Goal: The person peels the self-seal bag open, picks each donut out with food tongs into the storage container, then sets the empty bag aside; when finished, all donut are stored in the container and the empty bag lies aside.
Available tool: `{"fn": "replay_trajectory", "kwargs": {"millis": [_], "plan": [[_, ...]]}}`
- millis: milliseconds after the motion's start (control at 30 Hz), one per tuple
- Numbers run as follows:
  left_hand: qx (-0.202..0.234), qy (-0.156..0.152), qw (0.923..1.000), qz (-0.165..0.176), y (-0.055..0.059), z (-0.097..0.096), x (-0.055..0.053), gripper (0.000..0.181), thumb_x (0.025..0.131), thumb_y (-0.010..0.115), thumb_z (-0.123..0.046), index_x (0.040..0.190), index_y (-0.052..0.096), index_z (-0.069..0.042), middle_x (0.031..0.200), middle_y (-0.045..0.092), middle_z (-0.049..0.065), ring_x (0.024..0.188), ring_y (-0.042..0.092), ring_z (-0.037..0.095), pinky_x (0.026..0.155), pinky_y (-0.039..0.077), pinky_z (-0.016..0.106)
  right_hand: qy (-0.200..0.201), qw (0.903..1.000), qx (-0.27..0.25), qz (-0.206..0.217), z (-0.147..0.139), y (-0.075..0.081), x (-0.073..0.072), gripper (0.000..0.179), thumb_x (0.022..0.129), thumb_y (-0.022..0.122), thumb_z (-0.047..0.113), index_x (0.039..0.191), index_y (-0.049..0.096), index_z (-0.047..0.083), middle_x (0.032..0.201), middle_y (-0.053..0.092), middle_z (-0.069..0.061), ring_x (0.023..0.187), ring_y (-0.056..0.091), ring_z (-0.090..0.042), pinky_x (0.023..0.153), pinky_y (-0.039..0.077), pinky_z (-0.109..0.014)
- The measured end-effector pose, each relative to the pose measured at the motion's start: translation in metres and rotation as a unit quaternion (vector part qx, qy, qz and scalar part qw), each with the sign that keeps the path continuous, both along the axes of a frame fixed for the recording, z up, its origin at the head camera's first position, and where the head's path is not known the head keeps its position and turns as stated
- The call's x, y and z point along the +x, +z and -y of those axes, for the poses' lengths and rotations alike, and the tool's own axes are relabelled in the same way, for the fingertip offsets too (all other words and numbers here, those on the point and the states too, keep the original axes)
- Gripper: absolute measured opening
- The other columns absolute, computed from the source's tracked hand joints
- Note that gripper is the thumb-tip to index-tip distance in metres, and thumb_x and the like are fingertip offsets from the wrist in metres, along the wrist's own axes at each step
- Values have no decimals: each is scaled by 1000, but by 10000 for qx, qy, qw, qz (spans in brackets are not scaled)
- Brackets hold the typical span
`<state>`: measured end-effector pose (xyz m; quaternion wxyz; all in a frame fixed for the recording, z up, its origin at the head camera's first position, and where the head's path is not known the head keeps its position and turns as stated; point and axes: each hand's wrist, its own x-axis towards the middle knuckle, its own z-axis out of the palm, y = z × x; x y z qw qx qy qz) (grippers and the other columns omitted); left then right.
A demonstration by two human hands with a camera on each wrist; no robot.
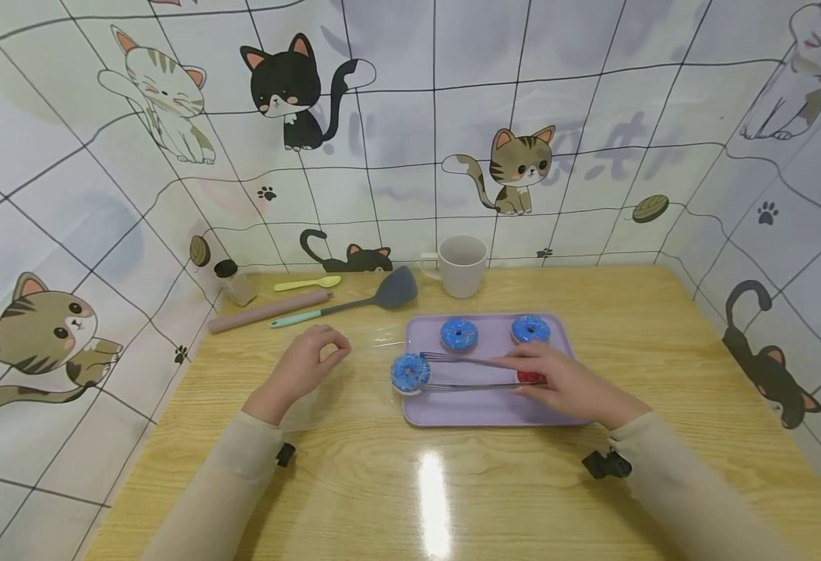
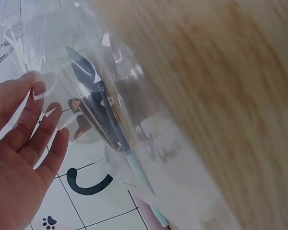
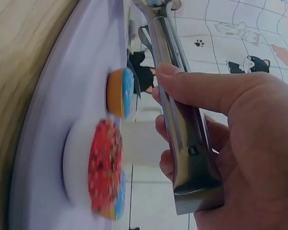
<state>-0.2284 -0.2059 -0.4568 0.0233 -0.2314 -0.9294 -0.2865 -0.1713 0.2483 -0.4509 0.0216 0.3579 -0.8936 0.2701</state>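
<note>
My right hand [image 1: 565, 382] grips a pair of metal tongs [image 3: 194, 165] over the lilac tray [image 1: 480, 413]. The tong tips hold a blue-iced doughnut [image 1: 402, 368] at the tray's left edge. Two more blue doughnuts, one back centre [image 1: 450, 340] and one back right [image 1: 523, 327], sit on the tray. A red-iced doughnut [image 3: 105, 163] lies beneath my right hand, partly hidden in the head view. Left of the tray, my left hand [image 1: 301, 365] pinches the edge of a clear plastic bag [image 2: 149, 127] between thumb and forefinger.
Behind my left hand lie a grey spatula [image 1: 395, 290], a rolling pin [image 1: 270, 311] and a yellow spoon [image 1: 305, 284]. A shaker with a black lid [image 1: 237, 284] stands at the back left corner. A mug [image 1: 462, 269] is behind the tray, near the cat-print wall.
</note>
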Motion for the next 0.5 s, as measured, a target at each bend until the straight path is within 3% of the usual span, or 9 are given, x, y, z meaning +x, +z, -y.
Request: {"fn": "replay_trajectory", "kwargs": {"millis": [167,300,500], "plan": [[-29,-18,10000,7,0,1,0,15,101,69,-20,106,76,-8,106,71,3,110,66,32,99,53,50,-158,9998,138,-40,-18,1,8,55,88,81,7,139,67,20,133,64,-4,119,60,-20,91,57,-41],[-24,-29,10000,-48,0,0,1,14,101,69,-19,105,76,-8,105,71,3,110,66,33,98,53,51,-181,9990,258,-320,-29,-3,14,59,85,84,7,140,67,20,132,65,-4,119,61,-22,92,57,-45],[-32,-89,9998,-189,2,-2,2,11,100,70,-18,104,75,-9,105,70,2,109,65,27,98,53,50,-235,9979,219,-565,-41,-10,25,58,82,86,6,136,69,17,125,66,3,111,60,-14,87,57,-36]]}}
